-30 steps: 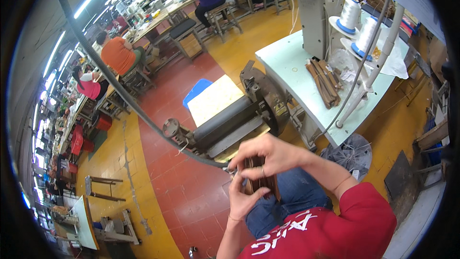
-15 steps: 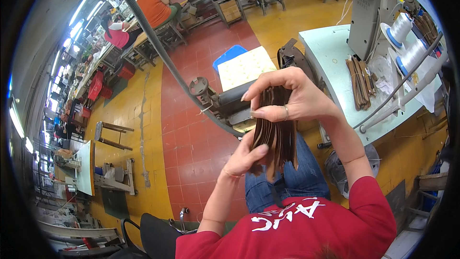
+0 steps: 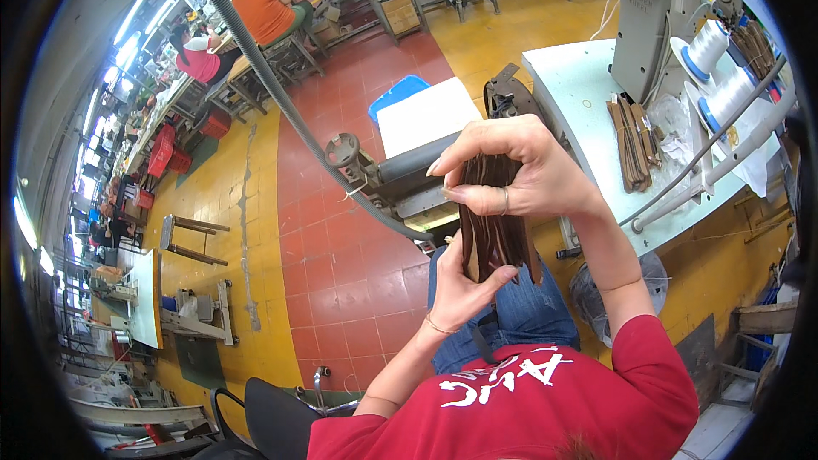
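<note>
A thick stack of dark brown leather-like strips [image 3: 494, 243] hangs between my hands, above my lap. My right hand [image 3: 532, 166] curves over its upper end, with thumb and fingers pinching the stack from its two sides. Lower down, my left hand [image 3: 460, 294] is closed around the other end; its thumb presses the near side while most of its fingers are hidden behind the strips. The strips' lower edges sit close together and nearly even. More brown strips [image 3: 629, 149], bound in bundles, lie on the pale table to the right.
Ahead stands a machine with a dark cylindrical arm [image 3: 417, 166], beside a white board [image 3: 430, 115] over a blue tray [image 3: 396, 98]. A grey hose [image 3: 273, 77] crosses at left. The pale table [image 3: 571, 68] carries a sewing machine [image 3: 635, 25] and white thread spools [image 3: 709, 47].
My left hand has shifted slightly right and its grip has changed at the stack's lower end. The strips, fanned and uneven before, are now closer together. My right hand keeps its hold.
</note>
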### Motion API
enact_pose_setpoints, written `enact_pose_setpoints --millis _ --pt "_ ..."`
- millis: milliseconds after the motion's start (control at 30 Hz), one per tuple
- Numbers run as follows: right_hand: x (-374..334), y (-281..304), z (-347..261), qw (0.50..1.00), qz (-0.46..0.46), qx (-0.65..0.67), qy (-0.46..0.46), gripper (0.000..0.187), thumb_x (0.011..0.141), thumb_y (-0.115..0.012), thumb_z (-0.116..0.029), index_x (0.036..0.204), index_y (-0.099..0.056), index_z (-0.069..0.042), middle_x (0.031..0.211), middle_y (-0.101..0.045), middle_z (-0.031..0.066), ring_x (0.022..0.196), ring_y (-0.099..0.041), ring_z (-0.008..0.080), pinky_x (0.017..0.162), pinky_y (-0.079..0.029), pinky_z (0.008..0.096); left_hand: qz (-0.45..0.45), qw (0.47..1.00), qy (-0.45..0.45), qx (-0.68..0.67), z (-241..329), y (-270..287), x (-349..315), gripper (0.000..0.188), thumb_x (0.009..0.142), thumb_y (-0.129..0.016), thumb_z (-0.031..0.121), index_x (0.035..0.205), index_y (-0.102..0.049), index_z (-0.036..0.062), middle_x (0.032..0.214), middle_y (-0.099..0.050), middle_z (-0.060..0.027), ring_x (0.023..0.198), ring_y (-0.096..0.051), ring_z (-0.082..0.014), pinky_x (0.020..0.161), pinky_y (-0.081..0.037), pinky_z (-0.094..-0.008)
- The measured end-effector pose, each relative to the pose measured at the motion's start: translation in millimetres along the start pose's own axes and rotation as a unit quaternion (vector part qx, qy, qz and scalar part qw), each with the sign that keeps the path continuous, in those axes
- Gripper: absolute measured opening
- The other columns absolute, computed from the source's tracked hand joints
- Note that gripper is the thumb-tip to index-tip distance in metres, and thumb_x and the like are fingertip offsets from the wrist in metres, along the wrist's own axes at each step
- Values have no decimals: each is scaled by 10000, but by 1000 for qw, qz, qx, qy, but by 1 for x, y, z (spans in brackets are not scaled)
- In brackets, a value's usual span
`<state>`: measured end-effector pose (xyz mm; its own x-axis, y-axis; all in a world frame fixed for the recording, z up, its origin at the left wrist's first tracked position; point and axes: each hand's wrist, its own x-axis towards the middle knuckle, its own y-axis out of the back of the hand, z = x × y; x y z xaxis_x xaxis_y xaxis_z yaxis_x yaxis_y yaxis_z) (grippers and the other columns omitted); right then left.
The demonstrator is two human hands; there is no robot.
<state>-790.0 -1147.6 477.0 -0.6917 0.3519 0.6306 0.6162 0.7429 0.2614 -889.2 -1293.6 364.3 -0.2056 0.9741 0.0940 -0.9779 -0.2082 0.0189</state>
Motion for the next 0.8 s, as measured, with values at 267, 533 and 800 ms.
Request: enact_pose_setpoints --millis 267,533,800 --pt "-7 -4 -7 999 -2 -46 26 215 721 -667 -27 935 -677 -35 764 -647 54 715 -634 153 661 -507 271 57 985 -98 132 -11 -1 -1 426 710 -768 115 1020 -498 4 865 -569 -142 789 -571 -284 712 -451 -357" --pt "-19 -8 -20 998 -21 -63 11 239 716 -693 -23 954 -682 -40 780 -653 60 723 -648 149 661 -515 263 -38 963 -155 215 -23 5 -7 441 758 -712 108 1129 -509 -19 1125 -507 -185 937 -534 -379 790 -460 -372" --pt "-25 -13 -25 999 -29 -2 -19 229 681 -746 -27 903 -691 -21 786 -677 90 714 -659 179 646 -518 275 -188 977 -44 95 2 25 -4 1031 641 -824 304 1415 -214 -2 1434 -274 -195 1319 -313 -318 1087 -247 -428"
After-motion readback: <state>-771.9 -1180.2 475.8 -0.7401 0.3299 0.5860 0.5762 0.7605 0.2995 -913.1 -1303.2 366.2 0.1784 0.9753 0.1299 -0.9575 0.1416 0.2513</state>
